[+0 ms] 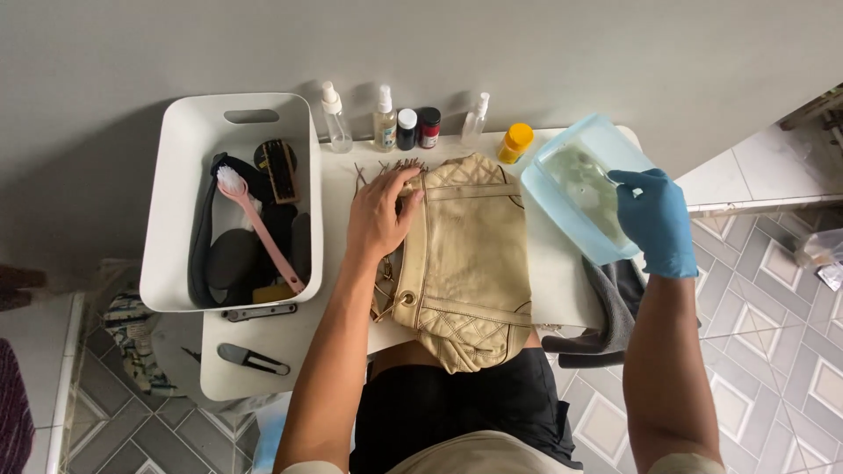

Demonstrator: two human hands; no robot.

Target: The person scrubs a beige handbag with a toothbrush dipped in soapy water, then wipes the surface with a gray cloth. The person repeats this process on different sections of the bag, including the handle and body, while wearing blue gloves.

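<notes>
A cream quilted handbag (pixel 465 263) lies on a small white table (pixel 299 329) in front of me. My bare left hand (pixel 379 215) rests flat on the bag's left upper edge, fingers spread near its chain strap. My right hand (pixel 654 219), in a blue glove, grips a light blue translucent plastic container (pixel 575 184) by its right side and holds it tilted above the table's right end. Pale contents show inside the container.
A white bin (pixel 176 175) at the left holds a pink-handled brush (pixel 259 224), a dark brush and dark cloths. Spray bottles (pixel 335 118), small jars and a yellow-capped bottle (pixel 515 142) line the wall. Small clippers (pixel 250 357) lie front left; a grey cloth (pixel 606 320) hangs at right.
</notes>
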